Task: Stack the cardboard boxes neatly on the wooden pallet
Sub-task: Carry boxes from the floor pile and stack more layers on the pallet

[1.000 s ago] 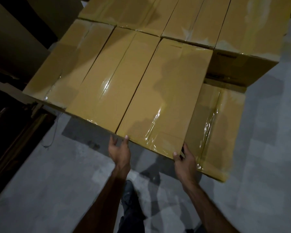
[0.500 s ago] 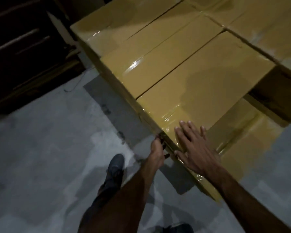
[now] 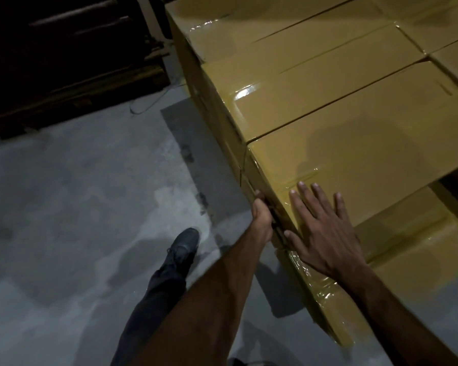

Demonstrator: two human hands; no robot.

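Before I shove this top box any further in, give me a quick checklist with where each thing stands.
1. Right hand flat on the top box: ok.
2. Left hand on the box's near side, fingers at its bottom edge: ok; pinch risk.
3. Box lined up with neighbouring box: near faces look close to flush, ok.
4. Lower box supports it fully: cannot tell.
5. Foot clear of the stack: ok.
6. Pallet underneath: cannot tell.

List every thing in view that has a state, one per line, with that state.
Near box: taped shut, on the top layer, flush beside its neighbour.
Neighbour box: taped shut, in the same row.
Lower box: taped shut, one layer down, top bare.
Left hand: fingers curled at the near box's front face.
Right hand: flat, fingers spread, pressing on the near box's top.
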